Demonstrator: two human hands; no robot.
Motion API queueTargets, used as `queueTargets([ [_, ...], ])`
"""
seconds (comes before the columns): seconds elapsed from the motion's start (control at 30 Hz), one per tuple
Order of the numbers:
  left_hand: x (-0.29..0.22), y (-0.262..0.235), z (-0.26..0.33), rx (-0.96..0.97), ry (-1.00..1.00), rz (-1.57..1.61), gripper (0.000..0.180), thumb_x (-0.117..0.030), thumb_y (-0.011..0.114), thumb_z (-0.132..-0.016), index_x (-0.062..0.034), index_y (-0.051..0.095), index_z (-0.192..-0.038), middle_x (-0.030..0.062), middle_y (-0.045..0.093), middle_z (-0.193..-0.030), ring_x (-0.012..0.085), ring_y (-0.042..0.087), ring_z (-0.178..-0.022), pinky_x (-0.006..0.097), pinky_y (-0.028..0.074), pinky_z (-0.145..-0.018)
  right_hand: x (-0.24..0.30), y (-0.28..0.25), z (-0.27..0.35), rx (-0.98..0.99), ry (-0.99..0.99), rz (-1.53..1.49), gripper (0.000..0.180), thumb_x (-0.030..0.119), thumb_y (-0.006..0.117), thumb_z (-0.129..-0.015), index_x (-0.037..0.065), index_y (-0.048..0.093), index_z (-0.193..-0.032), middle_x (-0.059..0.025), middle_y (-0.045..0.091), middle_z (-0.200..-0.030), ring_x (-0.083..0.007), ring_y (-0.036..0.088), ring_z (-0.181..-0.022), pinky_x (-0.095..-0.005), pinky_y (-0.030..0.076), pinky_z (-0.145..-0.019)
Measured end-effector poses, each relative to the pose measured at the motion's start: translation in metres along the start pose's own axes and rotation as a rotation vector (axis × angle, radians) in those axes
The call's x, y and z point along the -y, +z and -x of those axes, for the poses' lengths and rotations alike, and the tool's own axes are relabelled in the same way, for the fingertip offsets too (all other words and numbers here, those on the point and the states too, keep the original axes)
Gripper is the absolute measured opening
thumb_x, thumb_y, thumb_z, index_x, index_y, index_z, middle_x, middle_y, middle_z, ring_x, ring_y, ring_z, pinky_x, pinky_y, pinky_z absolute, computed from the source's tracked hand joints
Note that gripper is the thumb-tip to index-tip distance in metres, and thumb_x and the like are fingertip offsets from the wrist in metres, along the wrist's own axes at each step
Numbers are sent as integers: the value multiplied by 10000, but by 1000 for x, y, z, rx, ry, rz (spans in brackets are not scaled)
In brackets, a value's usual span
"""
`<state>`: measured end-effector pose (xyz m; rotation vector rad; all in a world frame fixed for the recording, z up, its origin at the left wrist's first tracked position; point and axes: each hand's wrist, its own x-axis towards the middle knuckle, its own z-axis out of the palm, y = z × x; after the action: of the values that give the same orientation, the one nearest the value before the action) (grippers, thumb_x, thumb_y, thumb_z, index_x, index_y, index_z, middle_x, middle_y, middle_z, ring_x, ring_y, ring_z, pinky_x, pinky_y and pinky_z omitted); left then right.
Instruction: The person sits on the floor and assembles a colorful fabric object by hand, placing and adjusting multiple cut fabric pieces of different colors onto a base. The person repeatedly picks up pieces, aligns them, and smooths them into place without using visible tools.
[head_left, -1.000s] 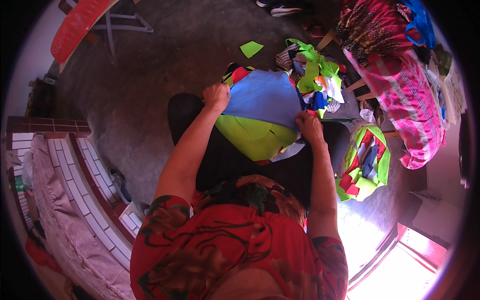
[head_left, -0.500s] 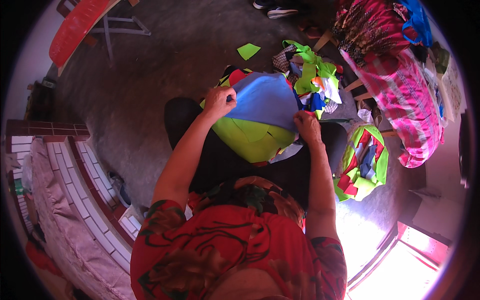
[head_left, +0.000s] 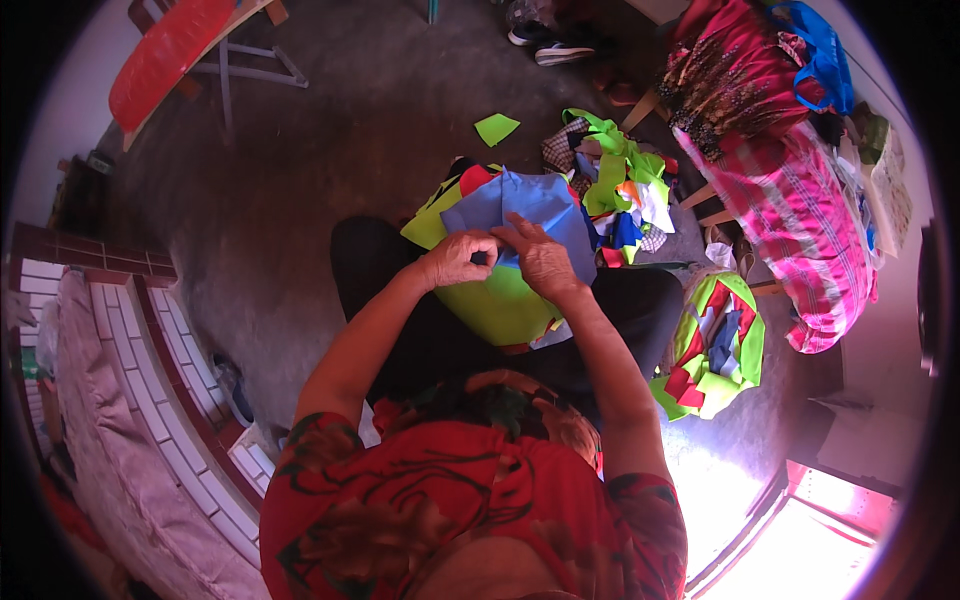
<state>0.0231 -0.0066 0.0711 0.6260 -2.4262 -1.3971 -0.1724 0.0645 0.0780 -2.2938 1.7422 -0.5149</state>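
Observation:
A piece of blue cloth (head_left: 535, 192) lies over a layered stack of cloth in my lap, with a crease running up its middle. Lime-green cloth (head_left: 492, 310) shows below it, and red and black bits stick out at its upper left. My left hand (head_left: 462, 260) pinches the lower edge of the blue cloth, thumb and forefinger curled together. Close against it, my right hand (head_left: 543, 258) grips the same edge, fingers pointing up and left over the cloth. Its fingertips partly cover the spot where the hands meet.
A heap of mixed scraps (head_left: 625, 185) lies on the floor beyond my right knee, near a single green scrap (head_left: 496, 129). A lime-green bundle of scraps (head_left: 712, 345) sits at my right. Pink plaid cloth (head_left: 790, 215) hangs farther right; a red-topped folding table (head_left: 170, 65) stands far left.
My right hand has moved left from the blue cloth's right side to beside my left hand. My left hand has come lower and rightward. The blue cloth, stretched out before, is now creased.

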Motion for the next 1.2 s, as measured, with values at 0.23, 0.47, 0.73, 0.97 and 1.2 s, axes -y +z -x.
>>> queueTargets([
  [0.23, 6, -2, 6, -97, -56, 132, 190, -116, 668, -688, -47, 576, -839, 115, 642, -1019, 255, 621, -974, 367, 458, -884, 0, -9, -10, 91, 2, 105, 239, 131, 658, -749, 126, 638, -988, -95, 509, -1321, -304, 543, -1096, -398, 492, -872],
  [0.47, 11, 6, -6, -250, -115, -327, 389, -140, 758, -633, -138, 661, -1010, 40, 646, -1039, 215, 530, -1079, 373, 336, -962, 19, -70, 14, -343, -178, -45, 207, 98, 743, -678, 41, 617, -832, -112, 581, -1220, -326, 540, -1053, -414, 470, -875],
  [0.73, 30, 1, -34, -457, 100, -313, 271, -59, 742, -627, -100, 690, -890, 51, 678, -859, 248, 624, -879, 371, 459, -777, 38, -120, 41, -556, -190, -133, 209, 136, 747, -706, 41, 601, -822, -111, 629, -1108, -299, 563, -1014, -413, 426, -889],
  [0.97, -40, -23, -88, -444, -14, 209, 219, -9, 607, -785, -31, 616, -1003, 60, 654, -840, 138, 622, -767, 289, 516, -672, 24, -173, 54, -910, -16, -429, 177, 135, 681, -859, 0, 590, -929, -95, 624, -970, -212, 568, -906, -317, 436, -840],
  [1.2, -101, -63, -112, -494, 164, 622, 182, -111, 558, -932, -49, 511, -1097, 37, 550, -993, 121, 578, -858, 292, 552, -723, -2, -224, 62, -1103, 51, -462, 148, 100, 662, -883, 18, 564, -958, 7, 548, -848, -72, 474, -784, -215, 397, -747],
])
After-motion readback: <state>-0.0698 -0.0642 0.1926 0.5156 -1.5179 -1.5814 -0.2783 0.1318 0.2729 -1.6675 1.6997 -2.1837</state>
